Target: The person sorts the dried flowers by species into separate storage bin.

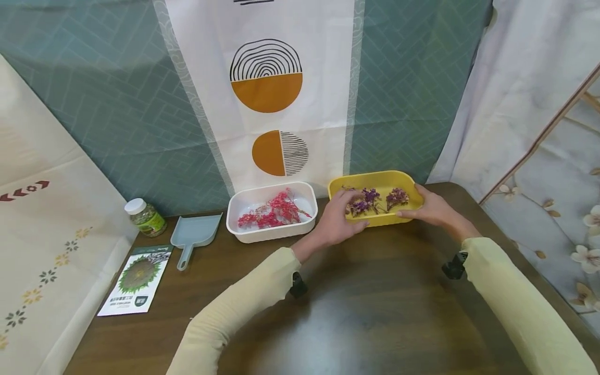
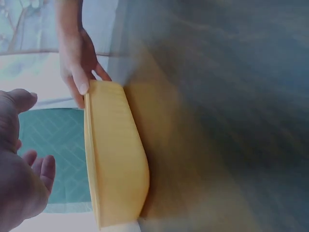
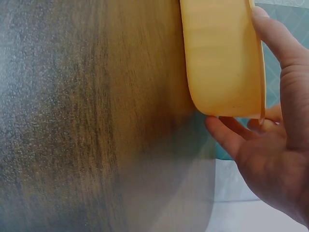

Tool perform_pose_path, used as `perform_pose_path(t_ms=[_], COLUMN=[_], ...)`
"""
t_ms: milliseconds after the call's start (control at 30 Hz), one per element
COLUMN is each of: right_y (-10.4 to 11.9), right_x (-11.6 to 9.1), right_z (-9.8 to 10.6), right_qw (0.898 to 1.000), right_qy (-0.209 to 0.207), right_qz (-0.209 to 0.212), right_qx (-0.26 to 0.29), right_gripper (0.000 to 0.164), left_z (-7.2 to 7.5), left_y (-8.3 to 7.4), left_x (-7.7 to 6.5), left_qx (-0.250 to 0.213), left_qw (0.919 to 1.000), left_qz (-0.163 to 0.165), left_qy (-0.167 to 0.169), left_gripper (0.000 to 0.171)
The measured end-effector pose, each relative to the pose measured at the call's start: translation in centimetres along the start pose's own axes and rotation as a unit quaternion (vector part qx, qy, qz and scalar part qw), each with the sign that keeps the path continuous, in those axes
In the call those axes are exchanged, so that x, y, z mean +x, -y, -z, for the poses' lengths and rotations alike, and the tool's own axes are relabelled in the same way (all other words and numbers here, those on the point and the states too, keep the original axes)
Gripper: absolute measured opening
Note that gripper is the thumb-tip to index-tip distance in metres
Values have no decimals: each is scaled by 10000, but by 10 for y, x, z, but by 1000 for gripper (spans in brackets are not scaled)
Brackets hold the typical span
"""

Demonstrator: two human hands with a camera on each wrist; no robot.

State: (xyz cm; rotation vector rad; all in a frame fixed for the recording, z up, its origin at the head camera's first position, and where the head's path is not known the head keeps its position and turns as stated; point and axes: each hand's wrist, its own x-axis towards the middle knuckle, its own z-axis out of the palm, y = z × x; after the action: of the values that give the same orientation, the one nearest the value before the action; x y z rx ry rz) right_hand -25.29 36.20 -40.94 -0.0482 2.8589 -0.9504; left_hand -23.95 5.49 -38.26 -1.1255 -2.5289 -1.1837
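A yellow tray (image 1: 375, 221) stands at the back right of the table, with dried purple flower sprigs (image 1: 397, 198) in it. My right hand (image 1: 433, 209) holds its right end, thumb over the front rim and fingers against the end wall. In the right wrist view, the fingertips (image 3: 223, 133) lie at the tray's lower corner. My left hand (image 1: 338, 219) is over the tray's left end, fingers loosely bent near the purple sprigs. The left wrist view shows that hand (image 2: 21, 164) with thumb and fingers spread apart, a gap between it and the tray wall.
Left of the yellow tray is a white tray (image 1: 272, 234) of red dried flowers (image 1: 276, 211). Farther left lie a grey-blue dustpan (image 1: 194, 232), a sunflower seed packet (image 1: 136, 281) and a white-lidded jar (image 1: 146, 217). Hanging cloths (image 1: 398, 104) border the table.
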Motion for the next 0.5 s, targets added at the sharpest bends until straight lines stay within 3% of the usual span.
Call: perform_pose_path(t_ms=[500], right_y=[-7], right_x=[-7], right_z=[10], right_qw=[9994], right_qy=[38], right_qz=[39], right_qx=[-349], right_gripper=[128], left_z=[35], left_y=[29], left_x=[-63], left_qx=[-242], left_qw=[9971], left_qz=[547], left_qy=[-474], left_gripper=[61])
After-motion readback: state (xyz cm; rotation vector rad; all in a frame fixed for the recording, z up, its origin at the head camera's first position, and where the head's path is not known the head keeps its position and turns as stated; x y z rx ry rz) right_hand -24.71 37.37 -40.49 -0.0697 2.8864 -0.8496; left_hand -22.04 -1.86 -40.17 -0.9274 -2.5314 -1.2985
